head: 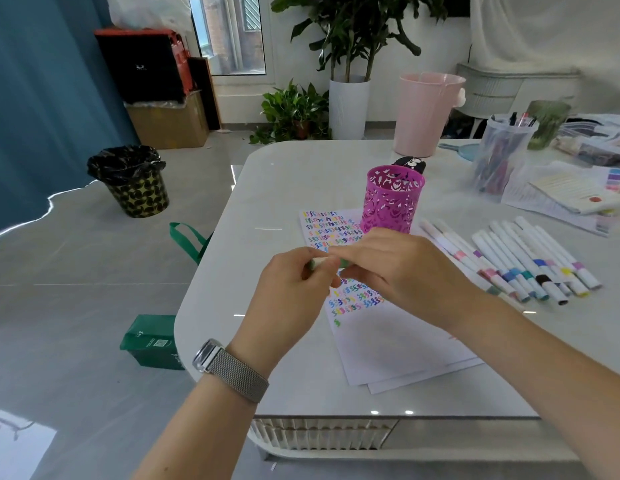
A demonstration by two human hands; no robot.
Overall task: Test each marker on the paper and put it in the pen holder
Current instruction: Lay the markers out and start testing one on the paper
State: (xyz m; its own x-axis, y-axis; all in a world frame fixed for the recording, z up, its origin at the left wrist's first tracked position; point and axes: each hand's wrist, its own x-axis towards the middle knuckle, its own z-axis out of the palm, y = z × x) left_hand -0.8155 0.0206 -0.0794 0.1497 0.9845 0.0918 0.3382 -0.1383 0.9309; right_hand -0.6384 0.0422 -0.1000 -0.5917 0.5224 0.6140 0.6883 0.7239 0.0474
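Both hands hold one green marker [342, 262] level above the paper [388, 337]. My left hand [294, 289] pinches its white end, and my right hand [391, 268] grips the green part; most of the marker is hidden by fingers. The white paper lies on the table, its upper half covered with rows of small coloured squiggles. The pink cut-out pen holder [391, 202] stands upright at the paper's far edge, just beyond my right hand. Several white markers [523, 261] with coloured caps lie in a row to the right.
A clear tub of pens [502, 154], a pink bucket [426, 112] and papers [575, 195] stand at the back right of the white table [267, 209]. On the floor to the left are a green bag [152, 341] and a black-lined bin [132, 181].
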